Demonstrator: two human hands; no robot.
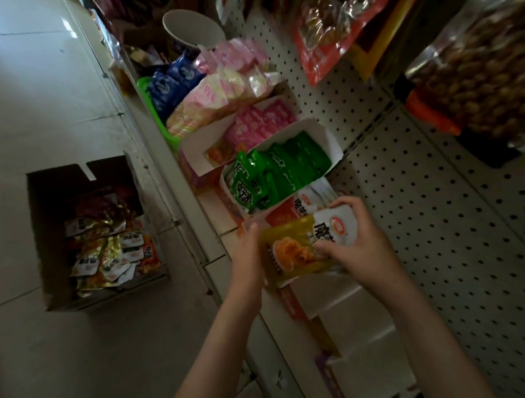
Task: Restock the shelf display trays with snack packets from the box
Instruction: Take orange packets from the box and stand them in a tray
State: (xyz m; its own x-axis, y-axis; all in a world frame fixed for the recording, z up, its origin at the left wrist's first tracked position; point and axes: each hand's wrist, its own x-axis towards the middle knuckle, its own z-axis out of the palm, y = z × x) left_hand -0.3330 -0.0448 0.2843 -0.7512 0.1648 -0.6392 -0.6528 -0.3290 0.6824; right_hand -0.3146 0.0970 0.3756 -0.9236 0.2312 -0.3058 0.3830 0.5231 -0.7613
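Over the near display tray (pixel 254 218), your right grip (pixel 359 244) pinches the yellow snack packet (pixel 297 248) with curled fingers, while your left grip (pixel 247 254) presses straight fingers against its left edge. Square the packet between both, then lower it in front of the orange packet (pixel 282 214) lying there, keeping it inside the tray walls. The green packets' tray (pixel 328 137) crowds the far side and the pegboard (pixel 407 206) stands close on the right. Your open room is leftward, toward the box (pixel 43 225) on the floor.
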